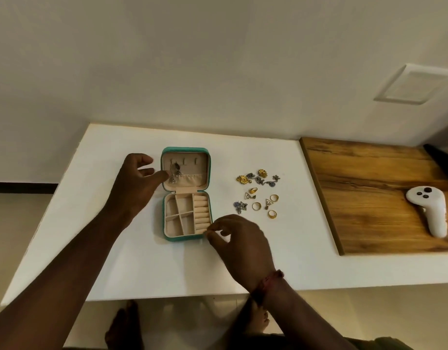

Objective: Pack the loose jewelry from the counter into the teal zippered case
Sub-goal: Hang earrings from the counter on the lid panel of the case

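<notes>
Teal case (184,149) lies open, beige-lined and divided inside.

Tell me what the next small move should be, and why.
Probably move the right hand from the near corner of the teal case to the gold rings beside it: a silver piece already hangs in the lid, and the ring rolls look empty.
</notes>
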